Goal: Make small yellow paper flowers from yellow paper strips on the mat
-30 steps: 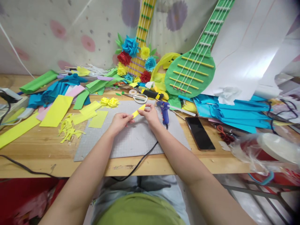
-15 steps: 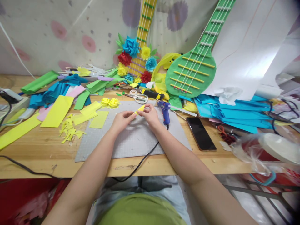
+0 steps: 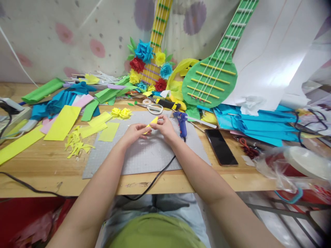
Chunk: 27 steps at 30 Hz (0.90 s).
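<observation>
A small folded piece of yellow crepe paper (image 3: 152, 122) is pinched between both hands above the grey cutting mat (image 3: 139, 162). My left hand (image 3: 136, 133) grips its lower left end, thumb on top. From the other side, my right hand (image 3: 164, 126) holds the upper end, and its fingers hide part of the paper. Just right of that hand lies a blue glue gun (image 3: 182, 124). Two yellow paper flowers (image 3: 121, 113) sit at the mat's back left, near a yellow paper rectangle (image 3: 109, 132). White-handled scissors (image 3: 154, 109) lie behind the hands.
Yellow paper scraps (image 3: 77, 143) and a larger yellow sheet (image 3: 62, 123) lie to the left. A phone (image 3: 220, 147) rests at the right, before blue paper (image 3: 258, 124). Behind stand a green paper instrument (image 3: 210, 82) and a yellow one with flowers (image 3: 158, 34). A black cord (image 3: 155, 177) crosses the mat.
The yellow paper in my fingers has turned and shows as a narrower strip. Both hands stay close together in nearly the same place, with small finger shifts.
</observation>
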{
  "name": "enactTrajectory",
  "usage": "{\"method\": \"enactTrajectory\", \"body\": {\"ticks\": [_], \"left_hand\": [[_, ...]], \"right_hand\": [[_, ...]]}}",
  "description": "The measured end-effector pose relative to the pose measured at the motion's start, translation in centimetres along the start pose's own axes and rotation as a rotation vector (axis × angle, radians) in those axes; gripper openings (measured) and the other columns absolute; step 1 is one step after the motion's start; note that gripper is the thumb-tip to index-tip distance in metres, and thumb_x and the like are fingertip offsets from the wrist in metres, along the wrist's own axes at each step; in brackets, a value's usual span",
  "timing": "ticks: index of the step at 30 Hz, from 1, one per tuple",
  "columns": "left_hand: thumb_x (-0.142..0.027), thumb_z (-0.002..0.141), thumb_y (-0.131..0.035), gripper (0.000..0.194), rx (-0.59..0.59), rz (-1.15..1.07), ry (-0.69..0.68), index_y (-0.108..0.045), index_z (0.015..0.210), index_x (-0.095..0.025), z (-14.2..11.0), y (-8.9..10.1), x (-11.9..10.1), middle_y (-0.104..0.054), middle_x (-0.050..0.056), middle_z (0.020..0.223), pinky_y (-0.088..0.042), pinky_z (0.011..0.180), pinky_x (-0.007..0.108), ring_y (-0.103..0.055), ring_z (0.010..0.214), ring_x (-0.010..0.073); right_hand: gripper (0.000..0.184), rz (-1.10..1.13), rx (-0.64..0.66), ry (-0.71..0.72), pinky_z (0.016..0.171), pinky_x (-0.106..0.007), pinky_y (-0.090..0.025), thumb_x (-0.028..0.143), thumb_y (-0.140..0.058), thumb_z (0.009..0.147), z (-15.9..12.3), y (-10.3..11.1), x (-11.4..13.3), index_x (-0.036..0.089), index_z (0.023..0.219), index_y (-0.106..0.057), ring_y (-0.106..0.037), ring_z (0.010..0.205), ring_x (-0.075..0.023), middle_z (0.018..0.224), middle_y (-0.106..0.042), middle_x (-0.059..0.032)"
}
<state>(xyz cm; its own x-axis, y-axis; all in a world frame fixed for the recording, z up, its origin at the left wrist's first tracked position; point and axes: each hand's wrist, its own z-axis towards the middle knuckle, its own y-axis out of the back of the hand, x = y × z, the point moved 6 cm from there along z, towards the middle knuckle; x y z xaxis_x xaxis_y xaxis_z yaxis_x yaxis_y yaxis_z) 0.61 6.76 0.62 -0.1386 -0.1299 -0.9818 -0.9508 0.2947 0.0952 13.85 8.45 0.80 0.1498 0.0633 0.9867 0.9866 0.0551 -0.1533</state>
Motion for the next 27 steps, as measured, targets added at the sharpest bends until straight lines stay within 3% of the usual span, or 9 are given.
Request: {"method": "enactTrajectory", "body": {"ticks": [6,8,10,13,15,20,27], "left_hand": [[-0.040,0.067,-0.068,0.039,0.242,-0.180,0.084,-0.060,0.093,-0.012,0.5,-1.5,0.1,-0.067,0.008,0.087,-0.049,0.076,0.031,-0.063,0.077,0.0155],[-0.034,0.068,-0.068,0.035,0.336,-0.181,0.093,-0.057,0.093,-0.012,0.3,-2.3,0.3,-0.065,0.008,0.087,-0.049,0.073,0.030,-0.062,0.075,0.0142],[-0.030,0.069,-0.066,0.027,0.357,-0.160,0.073,-0.055,0.087,-0.012,0.1,-2.7,0.3,-0.062,0.005,0.080,-0.048,0.066,0.027,-0.058,0.066,0.0104],[-0.025,0.074,-0.057,0.013,0.302,-0.049,0.049,-0.049,0.079,-0.015,0.1,-2.8,0.5,-0.052,-0.002,0.067,-0.039,0.052,0.021,-0.046,0.052,0.0055],[-0.024,0.079,-0.048,0.008,0.215,0.109,0.016,-0.047,0.078,-0.016,0.3,-2.3,0.6,-0.047,-0.004,0.063,-0.035,0.049,0.021,-0.041,0.050,0.0062],[-0.023,0.083,-0.038,0.013,-0.042,0.584,-0.162,-0.050,0.082,-0.017,0.4,-0.9,-0.4,-0.056,0.002,0.078,-0.039,0.068,0.028,-0.051,0.073,0.0148],[-0.029,0.086,-0.034,0.017,-0.062,0.724,-0.211,-0.047,0.088,-0.018,0.1,-0.7,-0.6,-0.058,0.005,0.086,-0.038,0.071,0.030,-0.053,0.080,0.0182]], "right_hand": [[0.042,-0.064,0.168,-0.029,0.049,-0.021,-0.040,0.028,-0.072,0.049,0.3,-0.7,-0.9,0.021,0.079,-0.043,-0.051,0.049,-0.0085,0.058,-0.057,0.0084],[0.038,-0.064,0.230,-0.025,0.047,-0.020,-0.037,0.028,-0.072,0.050,0.4,-0.9,-1.1,0.020,0.076,-0.046,-0.048,0.046,-0.0070,0.057,-0.056,0.0079],[0.032,-0.068,0.316,-0.018,0.047,-0.021,-0.038,0.030,-0.071,0.052,0.3,-1.2,-1.1,0.018,0.072,-0.048,-0.047,0.045,-0.0068,0.055,-0.055,0.0070],[0.027,-0.056,0.394,-0.012,0.054,-0.024,-0.043,0.031,-0.070,0.056,0.0,-1.3,-1.0,0.017,0.072,-0.053,-0.052,0.050,-0.0085,0.058,-0.058,0.0043],[0.029,-0.041,0.360,0.006,0.061,-0.025,-0.045,0.029,-0.072,0.055,0.0,-1.0,-0.7,0.017,0.076,-0.056,-0.055,0.058,-0.0092,0.066,-0.061,0.0029],[0.038,-0.067,0.260,0.089,0.070,-0.027,-0.045,0.027,-0.072,0.056,0.3,-0.1,0.0,0.020,0.091,-0.058,-0.057,0.071,-0.0104,0.080,-0.063,0.0015],[0.030,0.000,0.151,0.131,0.065,-0.025,-0.045,0.032,-0.071,0.057,1.0,0.8,0.0,0.020,0.083,-0.059,-0.055,0.072,-0.0101,0.082,-0.062,0.0006]]}}
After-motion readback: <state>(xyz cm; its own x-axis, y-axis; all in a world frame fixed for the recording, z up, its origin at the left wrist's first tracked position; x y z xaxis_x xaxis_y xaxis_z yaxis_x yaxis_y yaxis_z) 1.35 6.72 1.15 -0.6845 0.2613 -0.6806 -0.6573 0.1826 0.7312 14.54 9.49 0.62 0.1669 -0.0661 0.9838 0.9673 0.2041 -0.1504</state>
